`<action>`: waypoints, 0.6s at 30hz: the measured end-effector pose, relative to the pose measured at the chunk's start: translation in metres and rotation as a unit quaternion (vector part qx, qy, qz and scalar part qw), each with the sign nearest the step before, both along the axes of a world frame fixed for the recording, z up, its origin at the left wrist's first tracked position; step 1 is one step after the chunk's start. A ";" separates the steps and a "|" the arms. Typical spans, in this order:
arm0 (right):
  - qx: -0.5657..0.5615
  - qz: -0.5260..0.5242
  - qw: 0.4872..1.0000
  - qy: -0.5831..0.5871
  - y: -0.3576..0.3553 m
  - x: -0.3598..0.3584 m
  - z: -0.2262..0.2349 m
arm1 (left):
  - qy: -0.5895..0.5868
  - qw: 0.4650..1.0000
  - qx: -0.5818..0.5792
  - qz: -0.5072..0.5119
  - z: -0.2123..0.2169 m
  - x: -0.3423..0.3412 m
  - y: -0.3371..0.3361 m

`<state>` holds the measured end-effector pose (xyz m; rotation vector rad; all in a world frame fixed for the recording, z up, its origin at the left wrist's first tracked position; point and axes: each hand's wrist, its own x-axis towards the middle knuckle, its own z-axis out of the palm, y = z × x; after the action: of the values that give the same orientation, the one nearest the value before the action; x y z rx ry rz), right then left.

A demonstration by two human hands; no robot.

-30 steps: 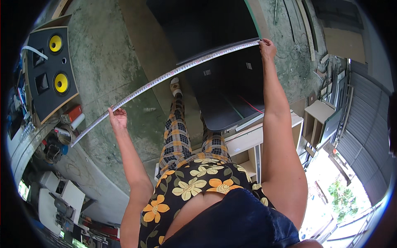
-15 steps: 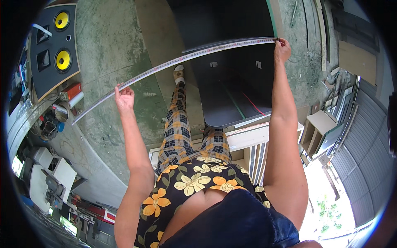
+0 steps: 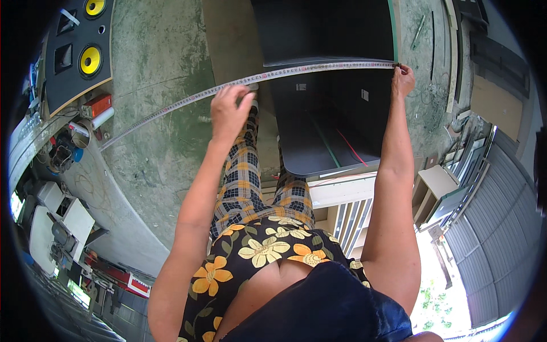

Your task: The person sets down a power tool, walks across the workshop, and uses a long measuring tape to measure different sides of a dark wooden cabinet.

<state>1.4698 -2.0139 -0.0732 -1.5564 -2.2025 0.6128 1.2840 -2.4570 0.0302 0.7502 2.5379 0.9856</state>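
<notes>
Left fingers (image 3: 226,94) farther right along tape (image 3: 310,68)

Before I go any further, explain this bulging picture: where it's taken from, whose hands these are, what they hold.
No machine here, just a person working bare-handed. A fisheye camera on that person's head looks down, bending straight edges. The person's own right hand pinches one end of a long white measuring tape by a large black boxy piece. The left hand is at the tape farther along; whether it grips is unclear. Below spreads a stained greenish concrete floor; at left is a black speaker panel with yellow cones.
</notes>
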 end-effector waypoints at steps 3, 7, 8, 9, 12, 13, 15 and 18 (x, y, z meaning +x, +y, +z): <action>0.004 -0.001 1.000 0.001 -0.010 -0.005 -0.001 | 0.111 0.993 -0.001 -0.034 -0.008 -0.009 0.044; 0.001 0.007 1.000 0.002 -0.011 -0.006 0.002 | 0.053 0.990 -0.101 -0.081 -0.033 -0.021 0.076; 0.003 0.005 1.000 0.000 -0.010 -0.005 0.002 | -0.001 0.981 -0.163 -0.108 -0.036 -0.022 0.081; 0.003 0.001 1.000 -0.001 -0.009 -0.004 0.002 | -0.003 0.981 -0.162 -0.111 -0.039 -0.022 0.085; 0.011 -0.003 1.000 0.002 -0.008 -0.004 0.002 | -0.071 0.973 -0.198 -0.099 -0.046 -0.023 0.091; 0.018 0.000 1.000 0.007 -0.008 -0.004 0.002 | -0.077 0.977 -0.181 -0.087 -0.048 -0.024 0.091; 0.011 -0.009 1.000 0.007 -0.008 -0.004 0.003 | -0.082 0.980 -0.165 -0.076 -0.050 -0.026 0.091; 0.012 -0.011 1.000 0.008 -0.011 -0.004 0.004 | -0.088 0.982 -0.158 -0.061 -0.053 -0.030 0.091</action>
<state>1.4656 -2.0246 -0.0690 -1.5564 -2.1697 0.5890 1.2539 -2.3657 -0.0224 0.6812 2.3828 0.5626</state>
